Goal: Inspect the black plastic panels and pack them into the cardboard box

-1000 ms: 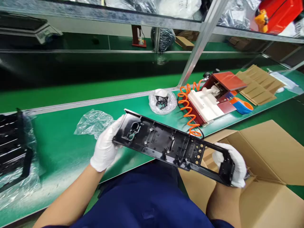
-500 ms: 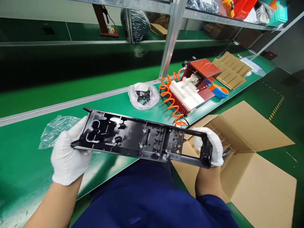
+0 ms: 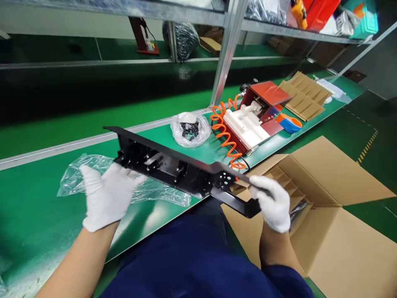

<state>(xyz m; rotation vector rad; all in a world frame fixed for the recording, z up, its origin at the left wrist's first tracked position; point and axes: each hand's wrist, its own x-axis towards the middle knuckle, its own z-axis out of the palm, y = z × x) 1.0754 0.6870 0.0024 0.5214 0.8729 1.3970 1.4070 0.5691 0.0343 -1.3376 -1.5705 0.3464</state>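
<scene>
A long black plastic housing (image 3: 173,165), with a rectangular opening at its right end, is held tilted above the bench edge. My right hand (image 3: 273,203), in a white glove, grips the frame around that opening. At the other end my left hand (image 3: 108,194), also gloved, lies palm up with fingers spread under the housing's left edge; whether the fingertips touch it I cannot tell. A clear plastic bag (image 3: 161,193) lies on the green bench behind and below the housing.
Behind the housing sits a plastic bag of small black parts (image 3: 190,131). Right of it stand an orange coiled hose (image 3: 223,133) and a red and white fixture (image 3: 246,124). A blue and orange tape roll (image 3: 289,123), cardboard dividers (image 3: 305,96) and an open carton (image 3: 322,223) are at the right.
The housing has rolled, so its long side wall now faces up and its inside is seen at a slant. My left hand has opened from its grip; my right hand still holds on.
</scene>
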